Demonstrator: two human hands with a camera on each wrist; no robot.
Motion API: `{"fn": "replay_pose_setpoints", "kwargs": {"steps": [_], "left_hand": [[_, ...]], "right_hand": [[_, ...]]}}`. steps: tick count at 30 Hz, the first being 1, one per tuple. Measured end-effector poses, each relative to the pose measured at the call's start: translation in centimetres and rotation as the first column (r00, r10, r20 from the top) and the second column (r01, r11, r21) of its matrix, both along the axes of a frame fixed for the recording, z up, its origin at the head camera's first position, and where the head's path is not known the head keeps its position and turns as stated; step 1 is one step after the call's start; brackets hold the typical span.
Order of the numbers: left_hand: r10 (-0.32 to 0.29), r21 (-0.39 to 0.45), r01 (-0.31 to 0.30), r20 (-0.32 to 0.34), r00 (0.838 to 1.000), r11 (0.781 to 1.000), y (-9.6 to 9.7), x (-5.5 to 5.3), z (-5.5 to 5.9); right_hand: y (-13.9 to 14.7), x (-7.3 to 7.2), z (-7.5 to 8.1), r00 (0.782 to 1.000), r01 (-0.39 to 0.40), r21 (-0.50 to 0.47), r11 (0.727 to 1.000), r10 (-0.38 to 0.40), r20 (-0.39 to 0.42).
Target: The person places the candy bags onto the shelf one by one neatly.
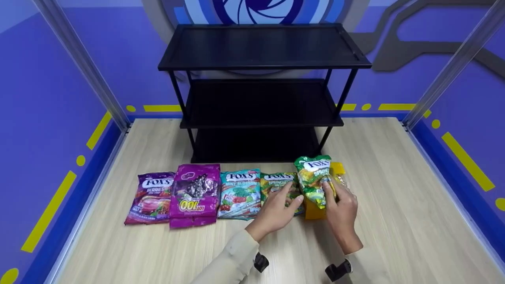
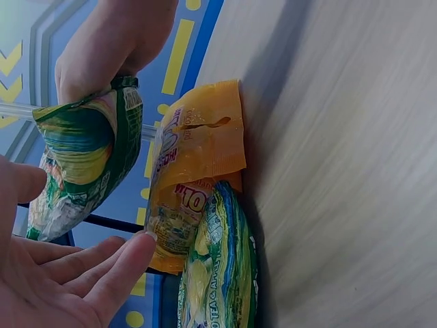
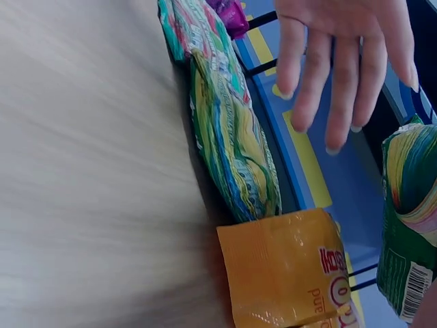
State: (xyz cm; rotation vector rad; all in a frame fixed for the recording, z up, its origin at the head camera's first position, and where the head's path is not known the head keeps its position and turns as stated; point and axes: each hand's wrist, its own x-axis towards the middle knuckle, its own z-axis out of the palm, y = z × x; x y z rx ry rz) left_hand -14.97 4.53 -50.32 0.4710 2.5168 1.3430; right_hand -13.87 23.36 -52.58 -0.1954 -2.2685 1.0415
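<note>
My right hand (image 1: 342, 205) grips a green Fox's candy bag (image 1: 312, 179) by its right side, lifted above the table. Below and behind it lies an orange candy bag (image 2: 205, 130), partly covered in the head view. My left hand (image 1: 276, 211) has its fingers extended and holds nothing; in the head view it overlaps a second green Fox's bag (image 1: 272, 179) lying in the row. In the right wrist view the left hand's fingers (image 3: 341, 89) are spread apart, with a gap between them and the lifted bag.
Further left in the row lie a teal Fox's bag (image 1: 240, 193), a magenta candy bag (image 1: 195, 197) and a purple Fox's bag (image 1: 152, 199). Close behind the row stands a black three-tier shelf (image 1: 260, 47). Blue-purple panels (image 1: 51, 118) wall in the wooden table (image 1: 394, 221).
</note>
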Motion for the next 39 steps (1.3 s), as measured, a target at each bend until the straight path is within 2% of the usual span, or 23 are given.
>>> {"fn": "replay_pose_setpoints", "kwargs": {"steps": [8, 15, 20, 24, 27, 33, 36, 39], "left_hand": [[0.014, 0.01, -0.014, 0.004, 1.0, 1.0, 0.3, 0.0, -0.1], [0.016, 0.037, -0.017, 0.031, 0.999, 0.999, 0.3, 0.0, -0.2], [0.019, 0.065, -0.023, 0.055, 0.998, 0.998, 0.2, -0.1, -0.5], [0.011, 0.136, -0.012, 0.006, 1.0, 0.991, 0.3, -0.3, -0.6], [0.012, 0.238, -0.011, -0.006, 1.0, 0.971, 0.4, -0.4, -0.6], [0.067, 0.399, -0.095, 0.084, 0.994, 0.912, 0.8, -0.4, -0.7], [0.097, 0.437, -0.132, 0.102, 0.99, 0.89, 1.0, -0.4, -0.7], [0.115, 0.453, -0.157, 0.119, 0.986, 0.877, 1.1, -0.4, -0.7]], "right_hand": [[-1.2, 0.6, 0.3, 0.999, -0.041, 0.001, 0.999, 0.041, -0.009], [-1.8, 0.7, 0.2, 0.997, -0.056, 0.037, 0.998, 0.057, -0.052], [-1.9, 0.8, -0.1, 0.997, -0.068, 0.028, 0.997, 0.069, -0.046], [-2.1, 1.0, -0.2, 0.996, -0.085, 0.009, 0.996, 0.085, -0.028], [-2.3, 1.1, -0.2, 0.995, -0.094, 0.002, 0.996, 0.094, -0.019], [-2.5, 1.2, -0.1, 0.994, -0.106, 0.02, 0.994, 0.106, -0.029], [-2.7, 1.3, 0.0, 0.992, -0.117, 0.027, 0.993, 0.118, -0.032], [-2.7, 1.3, 0.1, 0.99, -0.134, 0.032, 0.991, 0.135, -0.034]]}}
